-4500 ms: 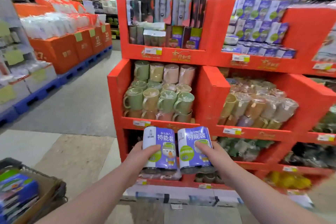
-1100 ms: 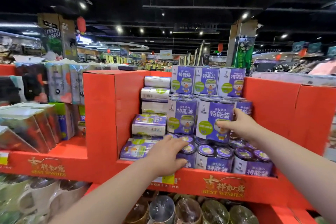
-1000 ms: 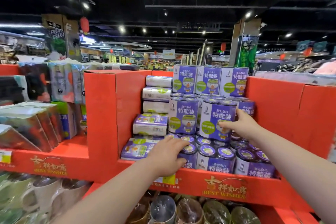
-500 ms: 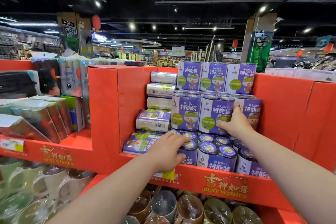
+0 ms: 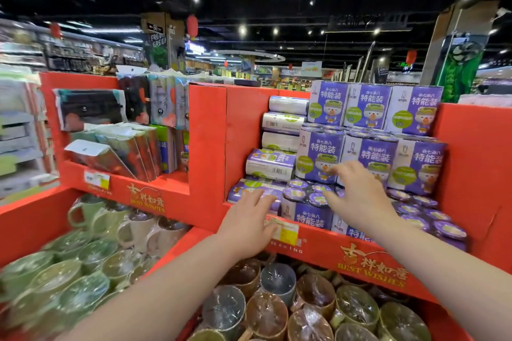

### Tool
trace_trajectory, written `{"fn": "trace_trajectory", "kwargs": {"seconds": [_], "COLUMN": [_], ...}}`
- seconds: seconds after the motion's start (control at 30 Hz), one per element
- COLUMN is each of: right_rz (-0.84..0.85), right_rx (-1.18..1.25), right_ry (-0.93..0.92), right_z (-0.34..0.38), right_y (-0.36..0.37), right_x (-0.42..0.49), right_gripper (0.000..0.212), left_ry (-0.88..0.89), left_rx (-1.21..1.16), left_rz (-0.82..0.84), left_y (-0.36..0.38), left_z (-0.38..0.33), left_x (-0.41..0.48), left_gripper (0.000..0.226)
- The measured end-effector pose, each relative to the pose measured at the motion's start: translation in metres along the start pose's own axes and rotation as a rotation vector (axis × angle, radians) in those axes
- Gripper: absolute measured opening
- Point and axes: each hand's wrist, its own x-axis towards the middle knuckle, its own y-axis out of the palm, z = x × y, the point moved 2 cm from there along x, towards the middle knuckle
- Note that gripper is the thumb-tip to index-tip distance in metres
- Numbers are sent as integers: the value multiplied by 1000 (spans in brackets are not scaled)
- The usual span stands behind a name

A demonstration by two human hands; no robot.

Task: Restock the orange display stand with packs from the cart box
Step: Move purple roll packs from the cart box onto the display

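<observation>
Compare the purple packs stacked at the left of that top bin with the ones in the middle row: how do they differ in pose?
The left-hand packs lie on their sides, barcode panels facing out, piled in a narrow column against the orange stand wall. The middle-row packs stand upright, duck-print fronts facing out, side by side on top of the front row. Both share the same purple wrap. Both hands, left hand and right hand, are open and empty.

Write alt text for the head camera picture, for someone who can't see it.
Two bare hands, the left hand and the right hand, reach open and empty toward stacked purple packs in the top compartment of an orange display stand in a shop. Wrapped mugs fill the shelf below.
</observation>
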Motion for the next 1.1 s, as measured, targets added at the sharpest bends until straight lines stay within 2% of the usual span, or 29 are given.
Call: {"fn": "trace_trajectory", "kwargs": {"seconds": [0.07,0.13,0.17,0.23,0.33,0.47,0.8,1.1], "right_rz": [197,355,414,501,594,606,598,568], "right_rx": [-12,-34,-47,-58,-71,-62,88,261], "right_ry": [-161,-272,-316,-378,-395,-469,-656,-806], "right_z": [29,54,65,85,116,174,397,569], "right_y": [19,40,51,74,98,114,116,109], "right_x": [-16,-33,-40,-53,-67,-76,-124,-194], "right_gripper": [33,35,38,42,43,43,46,52], "left_ry": [-59,-104,-127,-184,-262,-386,-762,-1014], "left_rx": [56,113,140,187,240,263,346,314], "left_rz": [28,43,50,56,50,47,256,381], "left_y": [-3,-8,-11,-19,-36,-61,-101,-124], "left_z": [14,26,33,50,81,124,221,265], "left_x": [-18,-37,-47,-66,-99,-156,-390,-579], "left_gripper": [64,77,80,71,67,67,62,58]}}
